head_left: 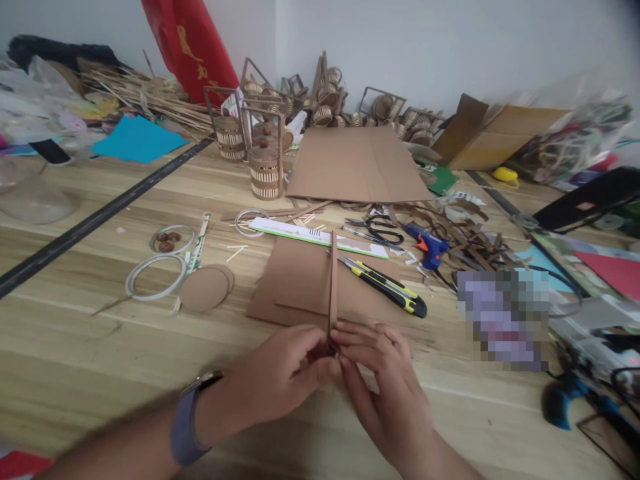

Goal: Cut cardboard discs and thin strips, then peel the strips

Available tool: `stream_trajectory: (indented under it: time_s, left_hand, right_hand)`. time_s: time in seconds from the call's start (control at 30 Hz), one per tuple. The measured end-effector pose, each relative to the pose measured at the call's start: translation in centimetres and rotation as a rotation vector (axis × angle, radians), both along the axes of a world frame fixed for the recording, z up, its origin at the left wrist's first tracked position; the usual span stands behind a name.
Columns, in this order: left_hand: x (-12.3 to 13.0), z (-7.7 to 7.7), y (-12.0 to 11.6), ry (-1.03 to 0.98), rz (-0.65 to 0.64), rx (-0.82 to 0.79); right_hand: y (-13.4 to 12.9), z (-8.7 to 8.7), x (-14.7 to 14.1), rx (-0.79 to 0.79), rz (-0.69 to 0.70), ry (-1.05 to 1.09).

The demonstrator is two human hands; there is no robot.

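Observation:
Between my two hands a thin brown cardboard strip [333,280] stands out away from me over a cardboard sheet [295,273]. My left hand [287,367], with a watch on its wrist, pinches the near end of the strip. The fingers of my right hand [383,380] press the same end from the other side. A black and yellow utility knife [387,287] lies on the sheet to the right of the strip. Beyond it lies a white ruler-like strip with a green edge [310,233]. The fingertips partly hide the strip's near end.
Cardboard discs [205,288], tape rings [156,275] and brown beads [169,240] lie at left. Scissors [383,230] and a blue glue gun [425,245] lie right of centre. Small lidded baskets [265,170] stand behind, beside a large cardboard sheet [357,163].

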State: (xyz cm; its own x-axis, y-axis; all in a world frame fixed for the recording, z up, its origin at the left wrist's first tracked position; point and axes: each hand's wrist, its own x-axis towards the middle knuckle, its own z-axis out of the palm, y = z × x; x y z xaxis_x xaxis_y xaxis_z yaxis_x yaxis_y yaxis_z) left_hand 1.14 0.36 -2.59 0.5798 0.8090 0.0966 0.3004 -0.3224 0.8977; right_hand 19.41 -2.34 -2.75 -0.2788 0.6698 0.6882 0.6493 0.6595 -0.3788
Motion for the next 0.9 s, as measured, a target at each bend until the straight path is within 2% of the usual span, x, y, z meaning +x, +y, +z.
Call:
stream_trajectory:
  time_s: [0.17,0.23,0.43,0.63,0.7,0.9]
  left_hand:
    - [0.34,-0.24,-0.21,-0.059,0.016,-0.231]
    - [0.42,-0.33,-0.27,-0.083,0.025,-0.262]
    - [0.47,-0.31,-0.3,-0.023,0.054,-0.082]
    - [-0.06,0.11,-0.02,-0.042,-0.088,0.106]
    - [-0.11,0.08,0.05,-0.047,-0.095,0.114]
    - [0.28,-0.57,-0.03,-0.14,-0.034,-0.294]
  right_hand:
    - [-0.03,-0.46,-0.33,0.035,-0.005,-0.074]
    - [0.0,-0.51,-0.31,0.034,0.0,-0.081]
    - [0.11,-0.21,0.26,-0.059,0.004,-0.011]
    - [0.3,0.43,0.55,-0.235,0.021,0.235]
    - [0.31,0.47,0.5,-0.234,0.024,0.266]
    - [0.26,0.1,0.15,-0.031,0.067,0.079]
